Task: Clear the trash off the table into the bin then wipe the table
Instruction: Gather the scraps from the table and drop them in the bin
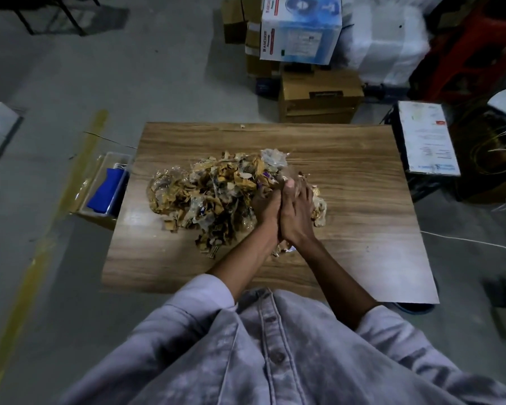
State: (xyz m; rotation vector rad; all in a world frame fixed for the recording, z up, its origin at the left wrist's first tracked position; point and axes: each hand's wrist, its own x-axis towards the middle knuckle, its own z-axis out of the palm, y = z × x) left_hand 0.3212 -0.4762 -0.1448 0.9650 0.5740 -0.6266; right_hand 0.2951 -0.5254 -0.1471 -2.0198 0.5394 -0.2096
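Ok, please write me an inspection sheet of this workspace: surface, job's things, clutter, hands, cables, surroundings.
Surface: brown wood-grain table, light glare near its left edge.
Job's things: heap of torn yellow-brown paper and clear plastic trash at centre; clear plastic bin on the floor by the table's left edge, blue item inside.
Clutter: one small scrap at the far edge.
Hands: left hand and right hand pressed together in the heap's right part; finger curl unclear.
Cables: white cable on the floor, right; yellow wire coil beyond it.
Surroundings: cardboard boxes behind the table, red crates far right.
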